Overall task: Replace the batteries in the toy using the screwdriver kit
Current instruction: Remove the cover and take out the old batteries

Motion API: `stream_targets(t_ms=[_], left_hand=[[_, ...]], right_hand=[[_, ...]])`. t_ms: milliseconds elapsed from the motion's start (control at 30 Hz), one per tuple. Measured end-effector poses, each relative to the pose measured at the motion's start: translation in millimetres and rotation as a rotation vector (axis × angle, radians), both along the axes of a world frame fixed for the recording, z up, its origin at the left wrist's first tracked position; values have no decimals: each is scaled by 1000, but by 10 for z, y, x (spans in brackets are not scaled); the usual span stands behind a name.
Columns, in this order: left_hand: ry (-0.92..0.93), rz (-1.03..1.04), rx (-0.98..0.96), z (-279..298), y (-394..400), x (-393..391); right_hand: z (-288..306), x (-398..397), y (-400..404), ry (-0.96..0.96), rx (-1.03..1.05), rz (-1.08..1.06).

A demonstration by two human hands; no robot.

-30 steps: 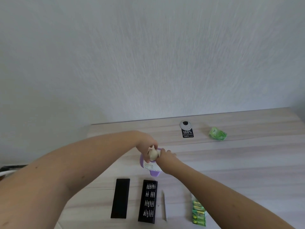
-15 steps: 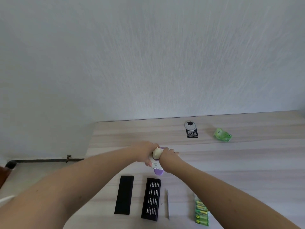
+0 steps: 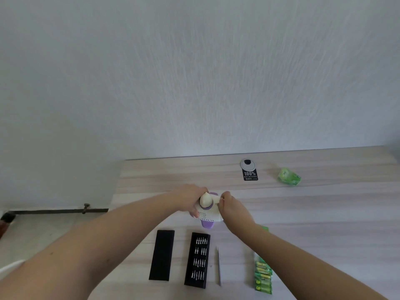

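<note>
A white and purple toy (image 3: pixel 208 211) sits at the middle of the wooden table (image 3: pixel 313 213). My left hand (image 3: pixel 191 198) grips its left side. My right hand (image 3: pixel 232 207) is on its right side, with thumb and fingers pinching at the toy's upper right edge. An open black tray of screwdriver bits (image 3: pixel 197 259) lies in front of the toy, with its black lid (image 3: pixel 162 254) to the left. A thin silver screwdriver (image 3: pixel 219 265) lies right of the tray. A green pack of batteries (image 3: pixel 263 276) lies further right.
A crumpled green wrapper (image 3: pixel 289 176) lies at the back right. A round cable grommet with a black label (image 3: pixel 249 171) sits near the table's far edge. The table's left edge runs close to the lid; floor and a wall lie beyond.
The toy has turned in my hands, so its cream knob now faces up. My right hand has moved from the toy's front to its upper right edge. The view has tilted slightly.
</note>
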State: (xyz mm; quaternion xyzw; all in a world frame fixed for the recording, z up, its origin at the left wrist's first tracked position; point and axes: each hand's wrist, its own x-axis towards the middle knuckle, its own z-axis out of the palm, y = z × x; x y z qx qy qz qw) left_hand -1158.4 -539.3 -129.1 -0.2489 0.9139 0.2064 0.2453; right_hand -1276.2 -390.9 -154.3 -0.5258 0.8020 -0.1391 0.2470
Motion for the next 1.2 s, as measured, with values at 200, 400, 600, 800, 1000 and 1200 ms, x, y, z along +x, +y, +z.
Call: stream_targets(t_ms=[200, 400, 600, 800, 1000, 1200], left_hand=[[29, 25, 5, -26, 37, 25], [31, 42, 32, -56, 39, 15], [34, 42, 31, -66, 47, -10], [44, 43, 24, -90, 39, -18], [51, 26, -7, -135, 19, -27], [67, 28, 7, -172, 8, -14]], right_hand=[[-136, -116, 101, -255, -89, -295], [-293, -302, 268, -764, -274, -629], [-422, -591, 622, -739, -295, -670], [-713, -942, 1076, -771, -296, -818], [-1016, -1242, 1454, -687, -245, -964], [-1070, -1273, 1606, -673, -236, -1004]])
